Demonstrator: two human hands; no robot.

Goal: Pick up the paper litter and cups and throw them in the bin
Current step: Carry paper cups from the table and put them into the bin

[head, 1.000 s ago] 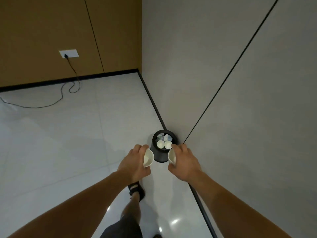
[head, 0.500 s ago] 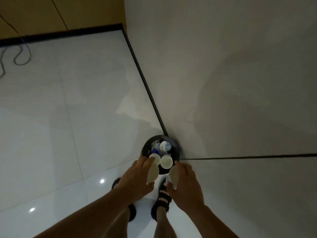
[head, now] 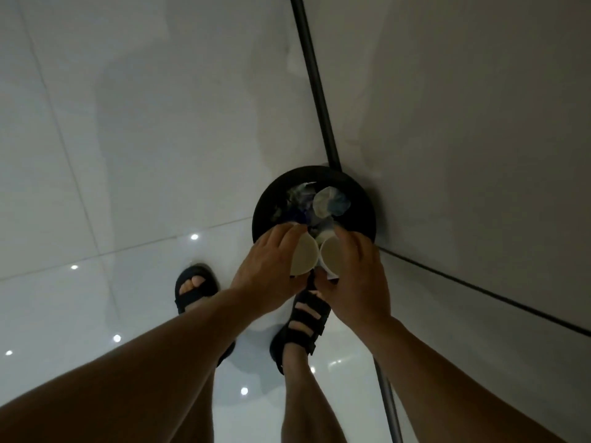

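Note:
A round black bin (head: 364, 199) stands on the floor against the wall's dark skirting. Crumpled paper litter (head: 326, 203) lies inside it. My left hand (head: 265, 273) grips a white paper cup (head: 303, 255), its mouth facing right. My right hand (head: 358, 282) grips a second white paper cup (head: 332, 254), its mouth facing left. Both cups touch rim to rim over the bin's near edge. The cups seen in the bin earlier are hidden behind my hands.
My feet in black sandals (head: 195, 287) (head: 303, 321) stand on the glossy white tiled floor just in front of the bin. A grey wall (head: 479, 123) with a dark skirting strip (head: 316, 81) runs along the right side.
I have stepped closer and tilted my head down; the bin now sits directly under my hands. Both hands moved forward with their cups over the bin's near rim.

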